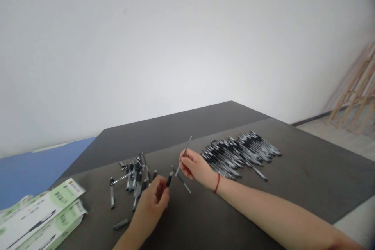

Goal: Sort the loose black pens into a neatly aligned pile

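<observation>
My left hand (pixel 154 197) pinches a short black pen cap (pixel 169 179) with a paler upper end; its lower part is hidden by the fingers. Just to the right, my right hand (pixel 193 165) holds a slim uncapped pen (pixel 186 148) at a slant, its metal tip upward. A small gap separates the two held parts. Below my right hand a thin dark pen (pixel 184 184) lies on the table. Beyond my left hand is a loose heap of pens and pen parts (pixel 136 177). A single cap-like piece (pixel 120 224) lies near my left wrist.
Many pens (pixel 234 154) lie side by side in a row on the dark table (pixel 299 172), right of my right hand. White and green pen boxes (pixel 43 215) are stacked at the lower left. A wooden rack (pixel 356 90) stands beyond the table, at right.
</observation>
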